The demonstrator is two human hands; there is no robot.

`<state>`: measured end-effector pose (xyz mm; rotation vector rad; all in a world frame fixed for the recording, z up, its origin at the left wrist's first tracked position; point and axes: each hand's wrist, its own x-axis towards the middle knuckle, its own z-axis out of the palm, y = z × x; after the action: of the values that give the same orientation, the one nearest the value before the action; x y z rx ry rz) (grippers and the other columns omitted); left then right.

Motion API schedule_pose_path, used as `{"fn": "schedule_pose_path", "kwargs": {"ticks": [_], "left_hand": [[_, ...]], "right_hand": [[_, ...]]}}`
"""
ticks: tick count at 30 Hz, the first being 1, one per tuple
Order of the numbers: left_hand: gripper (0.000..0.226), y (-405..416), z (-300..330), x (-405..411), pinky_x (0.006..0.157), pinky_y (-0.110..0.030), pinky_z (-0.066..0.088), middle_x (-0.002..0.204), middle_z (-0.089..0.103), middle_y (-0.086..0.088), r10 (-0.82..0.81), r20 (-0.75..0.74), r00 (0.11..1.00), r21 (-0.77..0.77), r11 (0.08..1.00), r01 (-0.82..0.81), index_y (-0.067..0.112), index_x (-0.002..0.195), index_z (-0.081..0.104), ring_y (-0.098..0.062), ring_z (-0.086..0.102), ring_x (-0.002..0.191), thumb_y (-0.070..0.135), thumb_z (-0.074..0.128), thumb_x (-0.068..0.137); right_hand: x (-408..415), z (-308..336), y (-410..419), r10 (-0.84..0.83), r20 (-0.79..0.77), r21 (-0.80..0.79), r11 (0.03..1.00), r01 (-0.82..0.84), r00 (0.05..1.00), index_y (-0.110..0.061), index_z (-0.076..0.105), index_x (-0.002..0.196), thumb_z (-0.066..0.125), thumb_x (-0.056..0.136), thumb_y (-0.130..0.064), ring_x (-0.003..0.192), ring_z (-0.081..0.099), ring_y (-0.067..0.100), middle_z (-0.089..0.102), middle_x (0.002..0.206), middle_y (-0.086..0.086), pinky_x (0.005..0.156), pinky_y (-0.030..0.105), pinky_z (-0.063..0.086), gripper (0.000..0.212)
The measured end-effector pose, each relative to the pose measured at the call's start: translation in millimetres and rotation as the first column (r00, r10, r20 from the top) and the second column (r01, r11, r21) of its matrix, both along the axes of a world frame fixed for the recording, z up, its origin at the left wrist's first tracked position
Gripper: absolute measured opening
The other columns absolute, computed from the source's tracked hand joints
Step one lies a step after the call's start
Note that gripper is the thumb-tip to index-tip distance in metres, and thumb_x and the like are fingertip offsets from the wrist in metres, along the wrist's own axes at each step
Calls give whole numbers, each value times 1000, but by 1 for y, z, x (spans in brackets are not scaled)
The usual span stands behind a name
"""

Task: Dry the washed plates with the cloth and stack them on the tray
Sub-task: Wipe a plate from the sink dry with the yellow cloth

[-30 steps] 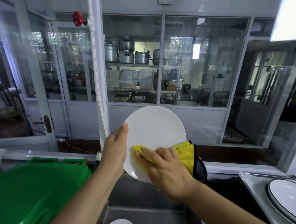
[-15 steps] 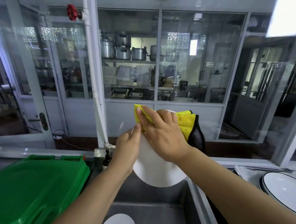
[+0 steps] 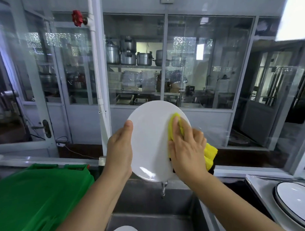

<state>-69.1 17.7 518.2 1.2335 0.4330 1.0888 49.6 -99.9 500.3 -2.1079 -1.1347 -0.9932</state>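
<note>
Plate drying over the sink
Left hand [image 3: 119, 151] is gripping the white plate [image 3: 152, 141] by its left rim, upright above the sink [image 3: 151, 210] — right hand [image 3: 187, 152] is pressing the yellow cloth [image 3: 176, 126] onto its right side, fingers flat.

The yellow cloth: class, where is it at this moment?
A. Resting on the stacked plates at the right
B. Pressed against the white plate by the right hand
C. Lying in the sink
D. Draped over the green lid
B: the right hand presses the yellow cloth onto the face of the white plate, which the left hand holds by its edge above the sink.
</note>
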Motion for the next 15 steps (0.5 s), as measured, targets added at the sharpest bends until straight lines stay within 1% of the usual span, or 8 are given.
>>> {"fn": "schedule_pose_path", "kwargs": {"ticks": [3,6,7,9,10,11,12,15], "left_hand": [[29,-5,3,8,55,-25,52,75,73,16,22,48,999,-72,997,-18,49,68,70,-6,70,68,55,52,90],[35,-5,4,12,49,-26,54,74,74,6,11,84,996,-163,987,3,39,69,74,-12,72,66,54,51,91],[38,-4,3,13,50,-28,55,75,75,3,14,90,996,-194,981,4,33,71,75,-15,72,68,55,51,90],[39,0,4,13,60,-35,58,84,76,-2,20,109,994,-243,970,7,23,85,74,-21,73,76,56,53,89],[39,3,5,13,61,-35,59,85,76,-2,30,118,993,-255,967,1,21,90,72,-22,73,77,55,53,89],[38,6,5,12,58,-33,58,84,76,1,39,123,992,-260,966,-6,21,91,71,-20,73,76,55,53,89],[37,8,6,11,56,-31,57,81,76,4,46,119,992,-259,966,-14,23,88,70,-19,73,74,56,52,90],[37,15,6,5,60,-31,56,74,74,12,66,81,995,-257,965,-43,27,81,67,-16,72,71,59,50,89]], "right_hand": [[-24,0,9,122,45,-52,991,-119,992,-14,37,145,37,87,-34,92,37,26,39,145,3,75,39,38,62],[-44,-5,14,281,108,-128,955,-267,954,-16,41,143,40,87,-33,88,46,28,40,146,0,70,38,41,58],[-47,-8,14,322,139,-154,941,-301,936,-18,41,143,41,89,-33,88,48,27,41,146,-2,69,39,41,56],[-47,-17,11,383,213,-183,919,-348,899,-20,43,142,43,90,-31,87,48,24,43,144,-5,69,39,40,53],[-44,-23,9,407,253,-191,910,-368,878,-20,45,141,44,89,-29,86,48,24,45,143,-7,69,38,39,52],[-40,-29,6,423,292,-195,904,-379,858,-21,48,139,45,89,-27,85,48,23,47,141,-8,69,37,39,50],[-34,-34,2,427,331,-196,903,-382,842,-23,51,137,45,90,-24,85,47,21,49,140,-9,70,37,39,47],[-12,-45,-10,409,421,-180,913,-367,810,-25,56,133,41,96,-23,91,45,20,52,138,-11,76,37,37,40]]}}
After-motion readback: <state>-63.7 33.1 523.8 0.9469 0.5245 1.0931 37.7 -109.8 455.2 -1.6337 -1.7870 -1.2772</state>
